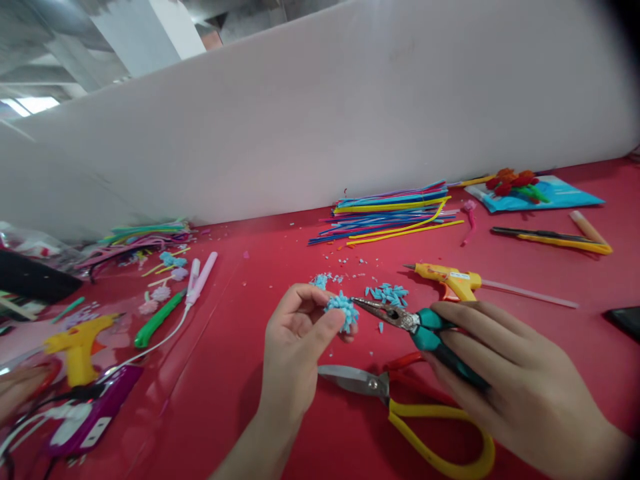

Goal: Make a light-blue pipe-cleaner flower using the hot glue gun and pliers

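Between the thumb and fingers of my left hand [303, 340] is a light blue fuzzy flower [343, 311] made of short pipe-cleaner pieces. My right hand [515, 373] is wrapped round needle-nose pliers [425, 327] with green and black handles. The plier tips reach the right edge of the flower; whether they grip a piece there is too small to tell. Just behind lies a small heap of cut blue pieces [393, 294], with finer blue scraps [321, 280] to its left. Below the pliers, scissors [373, 383] with one red and one yellow handle lie on the red table.
Behind my hands lie a bundle of coloured pipe cleaners [395, 210], a yellow glue gun [457, 279], tweezers [550, 237] and a blue packet [570, 193]. At left are another glue gun [83, 343], a pink hair straightener [200, 280], a purple power strip [97, 413] and another person's hand [25, 390].
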### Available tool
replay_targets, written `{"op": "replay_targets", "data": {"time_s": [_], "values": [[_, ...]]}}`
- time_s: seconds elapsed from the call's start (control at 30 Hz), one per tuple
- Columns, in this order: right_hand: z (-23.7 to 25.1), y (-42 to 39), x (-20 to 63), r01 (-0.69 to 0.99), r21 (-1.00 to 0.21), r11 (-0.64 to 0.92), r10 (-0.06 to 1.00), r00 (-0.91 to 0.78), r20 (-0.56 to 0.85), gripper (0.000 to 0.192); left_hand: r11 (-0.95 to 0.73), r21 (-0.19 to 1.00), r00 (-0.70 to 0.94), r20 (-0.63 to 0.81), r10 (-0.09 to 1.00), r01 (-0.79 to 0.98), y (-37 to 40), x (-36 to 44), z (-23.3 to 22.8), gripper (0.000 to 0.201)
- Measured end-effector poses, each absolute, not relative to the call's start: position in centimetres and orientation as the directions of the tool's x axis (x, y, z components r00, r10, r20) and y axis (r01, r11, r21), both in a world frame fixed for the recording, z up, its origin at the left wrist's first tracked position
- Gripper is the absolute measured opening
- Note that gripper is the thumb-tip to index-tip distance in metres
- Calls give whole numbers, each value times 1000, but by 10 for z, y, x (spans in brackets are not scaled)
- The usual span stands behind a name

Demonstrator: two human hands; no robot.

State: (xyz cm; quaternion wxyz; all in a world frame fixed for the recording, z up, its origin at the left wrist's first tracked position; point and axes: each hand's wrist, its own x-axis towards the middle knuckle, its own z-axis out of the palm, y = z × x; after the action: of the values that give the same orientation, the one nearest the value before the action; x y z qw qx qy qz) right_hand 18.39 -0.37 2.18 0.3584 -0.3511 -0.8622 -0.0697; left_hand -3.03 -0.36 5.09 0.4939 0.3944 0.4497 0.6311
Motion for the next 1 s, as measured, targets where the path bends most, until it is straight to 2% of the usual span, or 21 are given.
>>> {"op": "replay_targets", "data": {"time_s": [0.13,0.23,0.3,0.47,0.57,0.77,0.9,1.0], "values": [[19,-6,185,675,28,737,495,-568,657,7,-53,966,-209,-1,978,-254,-5,-30,54,19],[18,-9,186,687,73,723,486,-581,653,8,-34,968,-200,-17,980,-250,-6,-30,55,19],[20,-9,184,696,9,718,518,-542,662,9,-47,966,-203,-6,979,-255,-6,-31,55,19],[23,-5,182,642,-295,708,653,-435,620,9,-129,955,-225,68,972,-266,-5,-32,52,19],[23,-3,184,628,-335,702,674,-434,597,9,-149,953,-220,91,971,-263,-3,-33,50,19],[21,-3,188,676,-176,716,599,-464,653,3,-167,944,-191,115,975,-283,-4,-33,51,17],[22,0,191,690,-61,721,536,-499,681,7,-163,950,-206,109,972,-265,-4,-32,50,16],[23,2,192,682,-42,730,519,-512,684,12,-165,950,-209,110,972,-264,-2,-32,49,16]]}}
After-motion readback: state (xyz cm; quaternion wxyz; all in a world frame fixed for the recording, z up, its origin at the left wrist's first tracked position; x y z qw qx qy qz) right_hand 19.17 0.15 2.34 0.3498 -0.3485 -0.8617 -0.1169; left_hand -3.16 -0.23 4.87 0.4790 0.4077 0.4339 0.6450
